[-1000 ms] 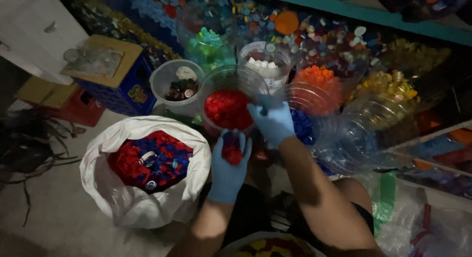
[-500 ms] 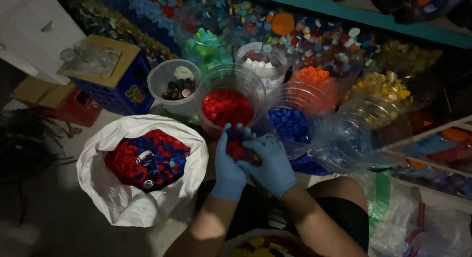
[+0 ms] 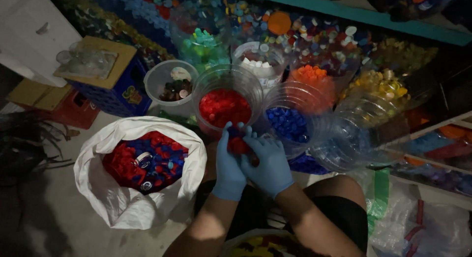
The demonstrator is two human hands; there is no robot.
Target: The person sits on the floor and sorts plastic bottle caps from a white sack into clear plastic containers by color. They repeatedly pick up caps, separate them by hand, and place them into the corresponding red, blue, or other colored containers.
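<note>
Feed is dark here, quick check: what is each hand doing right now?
Left hand: cupped around red caps.
Right hand: closed over the same caps.

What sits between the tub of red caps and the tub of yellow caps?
In the head view, the tub of blue caps sits right beside the red caps; an empty-looking clear tub follows, below the yellow caps.

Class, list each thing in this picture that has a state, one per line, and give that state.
White plastic sack: open, holding mixed red and blue caps.
Clear tub of red caps: uncovered, part full.
Clear tub of blue caps: uncovered, part full.
Left hand: gloved, cupping red caps.
Right hand: gloved, fingers on those caps.
</note>
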